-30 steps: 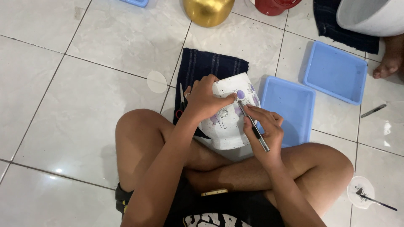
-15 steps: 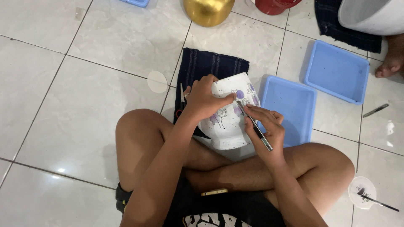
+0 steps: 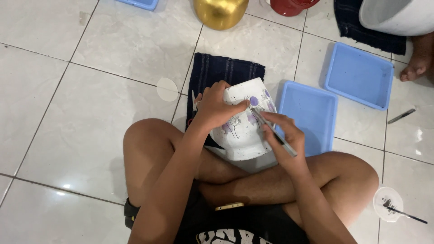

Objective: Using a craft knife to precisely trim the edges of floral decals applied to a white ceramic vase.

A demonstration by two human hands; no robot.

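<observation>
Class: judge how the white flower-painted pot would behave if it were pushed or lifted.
The white flower-painted pot looks rigid and probably breakable on the tiled floor. Tilted, steadied by the left hand, its rounded body might roll. Its smooth surface may be slippery.

Free room and obstacles. Left of the left hand's fingers (image 3: 216, 107): open tile floor (image 3: 90, 90), broken only by a round white disc (image 3: 167, 89). Beyond the fingers: dark cloth (image 3: 221, 71), then a gold pot (image 3: 220, 11) and red pot (image 3: 291, 5). Right of the right hand's fingers (image 3: 282, 135): two blue trays (image 3: 316, 113), closely set. Beneath: crossed legs (image 3: 253, 180) block passage.
</observation>
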